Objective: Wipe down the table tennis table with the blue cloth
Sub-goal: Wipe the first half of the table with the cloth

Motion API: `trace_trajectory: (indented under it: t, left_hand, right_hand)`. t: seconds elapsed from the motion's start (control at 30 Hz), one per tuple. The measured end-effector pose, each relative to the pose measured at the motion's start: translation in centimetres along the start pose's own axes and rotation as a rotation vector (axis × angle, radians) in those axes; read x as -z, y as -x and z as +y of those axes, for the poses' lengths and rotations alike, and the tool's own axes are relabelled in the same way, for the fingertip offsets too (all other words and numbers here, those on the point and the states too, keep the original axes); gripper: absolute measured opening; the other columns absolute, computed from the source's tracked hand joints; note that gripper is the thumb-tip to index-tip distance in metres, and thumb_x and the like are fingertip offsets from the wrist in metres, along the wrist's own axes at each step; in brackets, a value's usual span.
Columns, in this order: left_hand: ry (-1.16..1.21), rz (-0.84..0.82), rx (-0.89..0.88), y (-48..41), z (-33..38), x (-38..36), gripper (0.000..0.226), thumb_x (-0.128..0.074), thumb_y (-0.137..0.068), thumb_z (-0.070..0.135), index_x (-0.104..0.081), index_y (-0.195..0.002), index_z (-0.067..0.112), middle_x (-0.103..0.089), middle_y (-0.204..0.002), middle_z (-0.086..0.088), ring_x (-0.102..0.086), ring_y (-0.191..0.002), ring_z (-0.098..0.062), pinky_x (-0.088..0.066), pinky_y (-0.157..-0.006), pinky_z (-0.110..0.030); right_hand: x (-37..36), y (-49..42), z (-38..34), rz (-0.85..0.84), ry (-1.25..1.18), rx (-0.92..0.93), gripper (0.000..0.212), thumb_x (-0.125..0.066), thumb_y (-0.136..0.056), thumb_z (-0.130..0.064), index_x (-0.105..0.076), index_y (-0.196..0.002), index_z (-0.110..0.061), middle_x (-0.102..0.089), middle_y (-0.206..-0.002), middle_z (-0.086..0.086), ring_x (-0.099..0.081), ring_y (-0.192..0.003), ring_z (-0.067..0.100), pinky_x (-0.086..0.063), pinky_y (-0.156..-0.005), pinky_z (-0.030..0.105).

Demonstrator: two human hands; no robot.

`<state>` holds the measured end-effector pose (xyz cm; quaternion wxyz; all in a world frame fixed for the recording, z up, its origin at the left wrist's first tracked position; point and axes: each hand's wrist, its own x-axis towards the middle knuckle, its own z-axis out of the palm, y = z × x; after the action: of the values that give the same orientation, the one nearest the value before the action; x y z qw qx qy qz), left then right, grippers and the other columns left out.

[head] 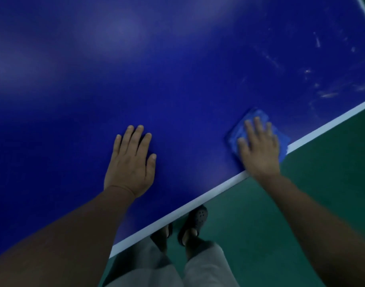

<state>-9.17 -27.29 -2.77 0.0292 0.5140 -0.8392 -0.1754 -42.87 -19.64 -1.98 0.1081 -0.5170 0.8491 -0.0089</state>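
Blue cloth (pixel 233 137), one, pressed by flat right hand (pixel 260 150); left hand (pixel 129 162) flat on table (pixel 177 69).

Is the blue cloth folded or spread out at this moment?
Folded. The blue cloth shows as a compact flat pad, barely wider than the right hand pressing it.

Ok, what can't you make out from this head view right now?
All in the head view:
- Blue cloth: mostly covered by the right hand; its folds and dirt are hidden.
- Table: cut off at the top and left edges; how much is left to wipe is unknown.
- Pale streaks at right: blurred; dust or scratches, cannot tell.
- Surface under the left hand: hidden by the palm.
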Motion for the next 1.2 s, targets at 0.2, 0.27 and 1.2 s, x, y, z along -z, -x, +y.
trace_trajectory:
  t: [0.2,0.27,1.2]
  left_hand:
    - [0.022,0.012,0.0,-0.1,-0.1,0.0,0.062,-0.026,-0.101,0.042,-0.043,-0.148,0.006,-0.03,-0.162,-0.012,-0.014,-0.154,-0.027,-0.01,-0.126,-0.05]
    - [0.099,0.04,0.008,-0.3,0.0,0.2,0.06,-0.028,-0.1,0.041,-0.05,-0.142,0.003,-0.036,-0.158,-0.013,-0.019,-0.153,-0.027,-0.011,-0.126,-0.047]
    - [-0.045,0.045,0.094,-9.9,6.5,-2.0,0.061,-0.024,-0.103,0.043,-0.035,-0.154,0.013,-0.02,-0.166,-0.01,-0.002,-0.156,-0.027,-0.002,-0.125,-0.051]
  right_hand:
    - [-1.9,3.2,-10.3,-0.023,-0.031,0.171,0.066,-0.024,-0.098,-0.051,-0.031,-0.157,-0.023,-0.018,-0.167,0.002,-0.009,-0.154,0.033,-0.005,-0.122,0.052]
    - [-2.6,4.2,-10.6,-0.085,0.035,0.472,0.063,-0.029,-0.101,-0.057,-0.035,-0.156,-0.028,-0.023,-0.166,-0.003,-0.011,-0.154,0.03,-0.007,-0.122,0.05]
    - [1.3,-8.8,3.9,0.091,-0.119,-0.665,0.062,-0.025,-0.105,-0.05,-0.022,-0.16,-0.021,-0.011,-0.168,0.004,-0.006,-0.154,0.036,-0.005,-0.121,0.057]
